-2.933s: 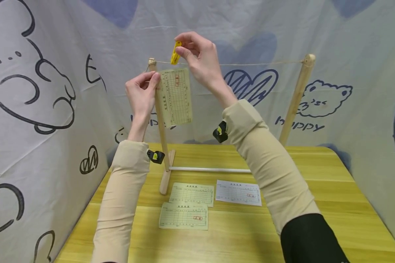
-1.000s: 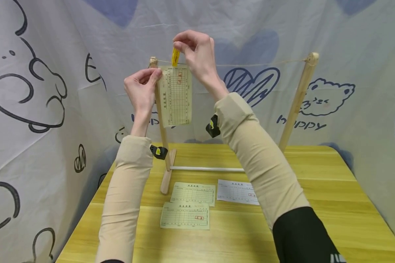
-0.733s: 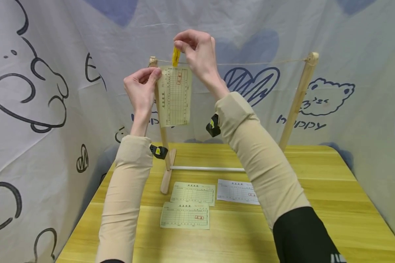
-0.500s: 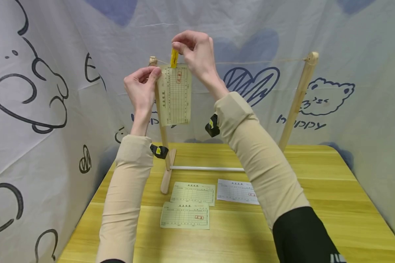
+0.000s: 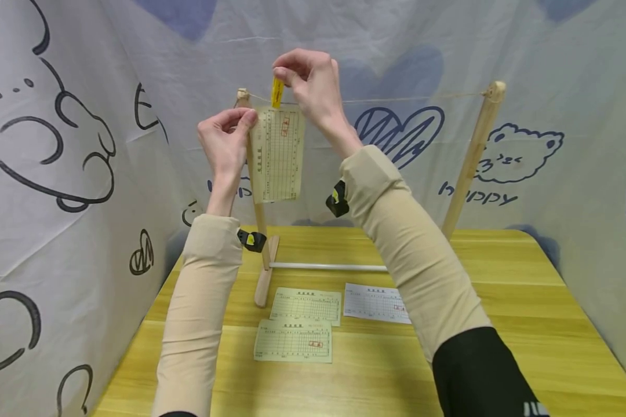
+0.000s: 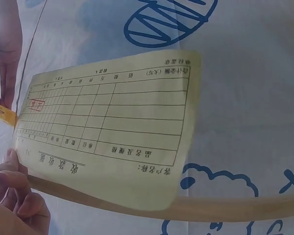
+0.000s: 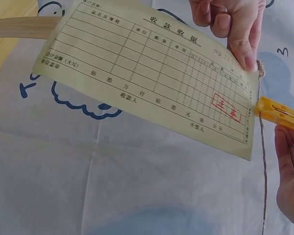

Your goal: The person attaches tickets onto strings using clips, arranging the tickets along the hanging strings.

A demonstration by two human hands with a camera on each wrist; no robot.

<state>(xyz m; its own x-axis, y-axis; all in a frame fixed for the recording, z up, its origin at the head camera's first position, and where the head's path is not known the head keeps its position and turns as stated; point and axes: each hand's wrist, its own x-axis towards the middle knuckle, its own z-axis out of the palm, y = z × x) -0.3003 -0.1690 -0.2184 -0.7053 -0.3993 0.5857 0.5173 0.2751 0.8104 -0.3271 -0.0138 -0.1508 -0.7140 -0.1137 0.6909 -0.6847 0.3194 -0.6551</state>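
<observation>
A pale yellow receipt slip (image 5: 281,159) with a red stamp hangs lengthwise under the string (image 5: 396,101). My left hand (image 5: 225,142) pinches its upper left corner between thumb and fingers, beside the left post. Above the slip, my right hand (image 5: 315,87) pinches a yellow clothespin (image 5: 277,94) by its upper end. The right wrist view has the clothespin's tip (image 7: 258,106) right at the string and the slip's top edge, near the stamp. In the left wrist view the clothespin (image 6: 2,113) shows only partly, at the frame's edge.
Two more pale yellow receipts (image 5: 306,304) and a white one (image 5: 375,302) lie on the wooden table (image 5: 527,324). The right forearm covers part of the white one. Wooden posts (image 5: 472,159) carry the string, and a white rod (image 5: 328,267) runs low between them.
Since the oldest frame the clothespin has come down from above the slip to its top edge and turned more upright. The left hand keeps its pinch; the slip sways slightly.
</observation>
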